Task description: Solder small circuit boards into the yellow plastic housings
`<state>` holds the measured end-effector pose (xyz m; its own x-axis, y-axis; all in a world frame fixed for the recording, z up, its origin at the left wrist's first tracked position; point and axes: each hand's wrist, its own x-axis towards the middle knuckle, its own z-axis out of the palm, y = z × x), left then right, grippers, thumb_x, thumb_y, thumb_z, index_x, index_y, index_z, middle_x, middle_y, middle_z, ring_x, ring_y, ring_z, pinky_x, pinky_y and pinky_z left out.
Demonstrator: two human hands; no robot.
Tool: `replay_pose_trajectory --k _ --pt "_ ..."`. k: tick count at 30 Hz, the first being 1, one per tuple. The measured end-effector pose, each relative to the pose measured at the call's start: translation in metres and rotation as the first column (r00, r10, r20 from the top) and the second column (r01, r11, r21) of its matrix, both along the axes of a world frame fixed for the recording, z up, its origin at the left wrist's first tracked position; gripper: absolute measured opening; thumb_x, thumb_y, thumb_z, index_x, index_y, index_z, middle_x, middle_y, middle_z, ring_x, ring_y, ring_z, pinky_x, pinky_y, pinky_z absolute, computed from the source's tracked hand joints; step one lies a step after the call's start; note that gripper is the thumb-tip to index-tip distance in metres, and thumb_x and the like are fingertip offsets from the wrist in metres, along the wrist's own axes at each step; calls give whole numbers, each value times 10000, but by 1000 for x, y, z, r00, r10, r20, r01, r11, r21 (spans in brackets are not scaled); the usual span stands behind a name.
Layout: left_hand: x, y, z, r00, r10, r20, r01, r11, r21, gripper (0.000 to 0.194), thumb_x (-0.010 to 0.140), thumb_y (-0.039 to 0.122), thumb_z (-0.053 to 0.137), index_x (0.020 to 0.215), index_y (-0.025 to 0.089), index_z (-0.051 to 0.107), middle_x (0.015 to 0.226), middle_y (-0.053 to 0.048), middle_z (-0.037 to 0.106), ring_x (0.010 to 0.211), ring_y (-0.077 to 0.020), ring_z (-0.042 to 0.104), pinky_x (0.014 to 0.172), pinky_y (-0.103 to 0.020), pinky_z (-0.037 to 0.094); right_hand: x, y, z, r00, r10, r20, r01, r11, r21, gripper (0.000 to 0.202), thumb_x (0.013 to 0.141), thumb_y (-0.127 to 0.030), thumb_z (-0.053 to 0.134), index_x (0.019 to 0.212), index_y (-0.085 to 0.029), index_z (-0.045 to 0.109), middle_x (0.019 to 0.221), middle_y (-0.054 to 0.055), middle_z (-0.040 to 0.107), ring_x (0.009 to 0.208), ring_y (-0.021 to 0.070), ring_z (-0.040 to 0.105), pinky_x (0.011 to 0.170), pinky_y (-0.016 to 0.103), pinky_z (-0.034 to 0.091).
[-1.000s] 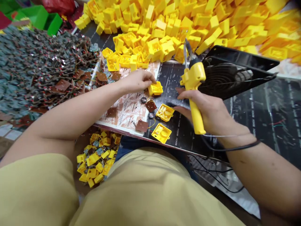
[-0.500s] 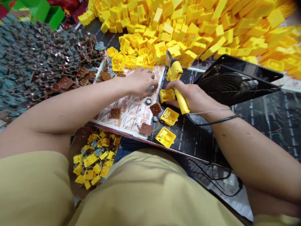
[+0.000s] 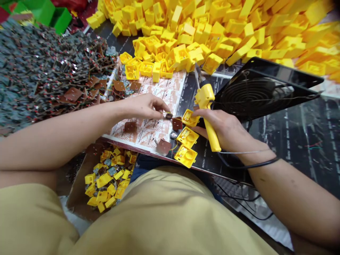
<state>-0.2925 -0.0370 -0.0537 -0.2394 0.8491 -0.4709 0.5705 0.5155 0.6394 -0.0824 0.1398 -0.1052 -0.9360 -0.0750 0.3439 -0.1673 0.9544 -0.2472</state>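
Note:
My left hand is closed in a pinch at the edge of a small round speaker, which has thin wires. My right hand is wrapped round a yellow soldering gun, its metal tip pointing up and away from me. The thumb and a fingertip of that hand also touch an open yellow case. Below it lie two more open cases, a middle one and a near one. Beside them are a brown circuit board, a second speaker and another board.
Yellow cases are heaped across the back. A large pile of circuit boards covers the left. A black fan stands tilted at right. Below the table edge sits a cardboard box with yellow pieces. Black cables hang at right.
My left hand has come back toward me from the row of yellow cases to the speaker. My right hand, with the soldering gun, has shifted slightly right and nearer, and the touched case moved slightly nearer.

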Motion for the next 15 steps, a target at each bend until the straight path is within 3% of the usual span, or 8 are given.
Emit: replay_pose_trajectory --k 4,7,12,15 --pt "12 -2 -5 993 101 57 -105 993 60 264 742 275 599 934 123 699 863 -37 691 776 -127 597 749 -244 436 16 -13 3 998 42 -56 -44 998 -40 289 929 -308 582 1192 -213 512 1112 85 676 959 217 669 843 356 560" --pt "20 1 -8 993 106 56 -113 984 135 205 753 257 598 877 114 677 824 -38 676 750 -112 586 742 -244 443 28 -20 10 994 22 -108 -35 992 -122 369 891 -283 643 1230 -233 505 1125 72 673 1007 219 661 901 379 555" --pt "23 6 -15 992 95 85 -109 977 183 160 769 277 609 817 128 641 778 -40 666 719 -102 585 687 -234 450 46 -27 14 981 -94 -171 53 972 -229 358 867 -189 662 1193 -287 551 1025 8 698 851 185 689 790 338 584" --pt "23 5 -19 981 136 140 -161 969 187 173 767 264 625 858 119 648 826 -64 692 736 -105 606 688 -234 472 50 -29 8 979 -99 -181 57 973 -222 376 864 -210 677 1209 -270 539 1085 45 690 917 210 691 777 346 591"
